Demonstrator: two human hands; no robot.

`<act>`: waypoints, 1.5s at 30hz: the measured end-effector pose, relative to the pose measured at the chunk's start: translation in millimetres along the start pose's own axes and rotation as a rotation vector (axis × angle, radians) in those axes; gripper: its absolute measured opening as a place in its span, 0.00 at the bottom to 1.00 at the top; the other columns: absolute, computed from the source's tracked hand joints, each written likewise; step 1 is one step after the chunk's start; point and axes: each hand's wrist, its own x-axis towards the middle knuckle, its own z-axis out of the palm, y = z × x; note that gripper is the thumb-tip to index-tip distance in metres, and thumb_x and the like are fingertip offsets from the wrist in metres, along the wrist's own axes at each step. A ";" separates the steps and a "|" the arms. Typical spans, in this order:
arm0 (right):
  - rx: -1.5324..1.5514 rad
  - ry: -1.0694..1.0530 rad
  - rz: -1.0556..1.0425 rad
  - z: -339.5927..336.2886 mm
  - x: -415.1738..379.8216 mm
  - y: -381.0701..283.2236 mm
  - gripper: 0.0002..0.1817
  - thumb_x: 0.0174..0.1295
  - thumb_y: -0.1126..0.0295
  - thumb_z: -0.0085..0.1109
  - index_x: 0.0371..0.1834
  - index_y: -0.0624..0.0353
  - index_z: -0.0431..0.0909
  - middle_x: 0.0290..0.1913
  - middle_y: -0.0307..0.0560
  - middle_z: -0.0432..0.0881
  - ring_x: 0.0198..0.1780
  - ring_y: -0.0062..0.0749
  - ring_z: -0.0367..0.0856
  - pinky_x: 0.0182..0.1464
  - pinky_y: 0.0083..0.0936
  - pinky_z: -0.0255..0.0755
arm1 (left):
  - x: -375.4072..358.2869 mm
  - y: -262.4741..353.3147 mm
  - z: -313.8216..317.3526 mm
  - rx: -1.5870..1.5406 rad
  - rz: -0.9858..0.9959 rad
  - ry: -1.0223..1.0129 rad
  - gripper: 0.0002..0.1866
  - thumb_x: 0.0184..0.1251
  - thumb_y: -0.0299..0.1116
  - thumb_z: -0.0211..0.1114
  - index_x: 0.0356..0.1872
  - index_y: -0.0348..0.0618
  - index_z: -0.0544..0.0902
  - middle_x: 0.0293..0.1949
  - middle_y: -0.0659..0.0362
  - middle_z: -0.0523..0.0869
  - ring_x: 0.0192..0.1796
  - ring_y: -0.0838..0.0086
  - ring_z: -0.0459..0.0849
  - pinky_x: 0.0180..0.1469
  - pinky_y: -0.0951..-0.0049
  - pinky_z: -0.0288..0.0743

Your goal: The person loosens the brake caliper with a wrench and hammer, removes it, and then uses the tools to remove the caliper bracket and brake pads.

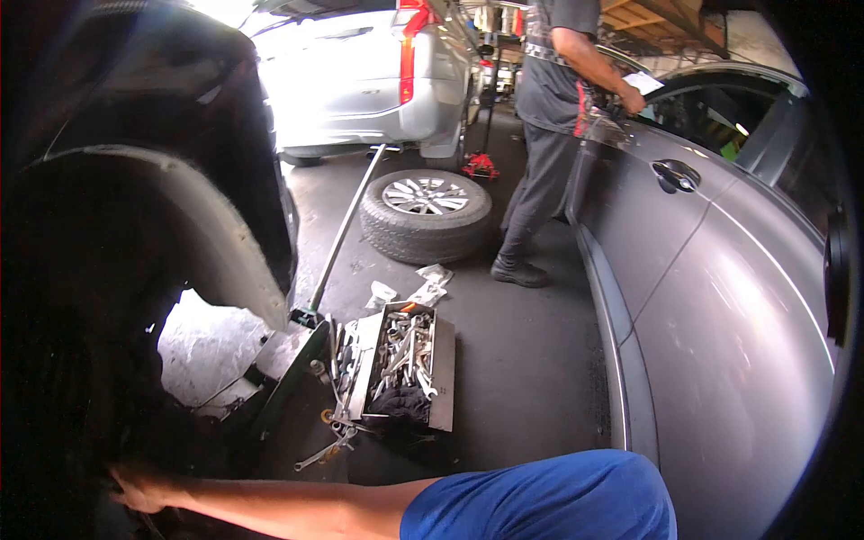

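**One head view: reaching into shadow beneath a curved wheel arch (pixel 202 193)**

Head view. Extending leftward from a blue sleeve (pixel 540 495), and placing the right hand (pixel 139 490) low in the dark beneath the arch of a black vehicle (pixel 162 81). Losing the fingertips in shadow, thus not revealing whether gripping or merely touching. Keeping the left hand outside the frame, its state impossible to tell.

Standing near the arch on the dark floor (pixel 522 378): a floor jack (pixel 292 346), its long handle (pixel 346 220) leaning upward. Lying open just beside it: a metal toolbox (pixel 444 364), holding jumbled wrenches (pixel 412 351) and a black cloth (pixel 400 404). Resting outside its near left corner: loose wrenches (pixel 319 454).

Lying flat farther back: a wheel (pixel 423 236), near clear plastic bags (pixel 432 285). Showing beyond: a silver vehicle (pixel 337 90) and a red stand (pixel 480 166). Standing beside a grey car (pixel 702 261) at right: another person (pixel 551 99).
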 end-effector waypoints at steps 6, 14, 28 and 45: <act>-0.114 0.054 -0.045 -22.4 -14.5 -23.0 0.26 0.61 0.58 0.60 0.50 0.74 0.73 0.42 0.72 0.80 0.46 0.62 0.80 0.49 0.45 0.74 | 35.2 -60.0 5.7 -0.017 0.052 -0.025 0.25 0.75 0.46 0.55 0.51 0.27 0.77 0.42 0.41 0.83 0.41 0.57 0.80 0.45 0.59 0.74; -0.100 0.109 -0.088 -21.4 -16.9 -22.2 0.25 0.60 0.58 0.60 0.49 0.73 0.74 0.41 0.70 0.81 0.46 0.62 0.81 0.49 0.45 0.75 | 69.5 -138.8 16.1 -0.179 -0.046 -0.118 0.27 0.78 0.47 0.51 0.59 0.29 0.77 0.52 0.41 0.82 0.49 0.60 0.79 0.53 0.60 0.72; -0.099 0.202 -0.116 17.9 6.6 17.0 0.27 0.59 0.60 0.58 0.54 0.73 0.71 0.50 0.69 0.76 0.54 0.63 0.74 0.59 0.44 0.67 | 14.7 -37.4 14.0 -0.164 -0.107 0.086 0.21 0.74 0.43 0.60 0.45 0.28 0.82 0.35 0.49 0.86 0.33 0.62 0.80 0.37 0.59 0.77; -0.354 0.009 -0.071 -22.8 -7.8 -27.7 0.38 0.62 0.37 0.54 0.35 0.73 0.81 0.34 0.71 0.81 0.40 0.63 0.82 0.44 0.50 0.75 | -20.9 11.9 -6.7 -0.181 -0.080 -0.095 0.23 0.74 0.44 0.55 0.24 0.34 0.80 0.19 0.67 0.73 0.25 0.75 0.66 0.26 0.63 0.62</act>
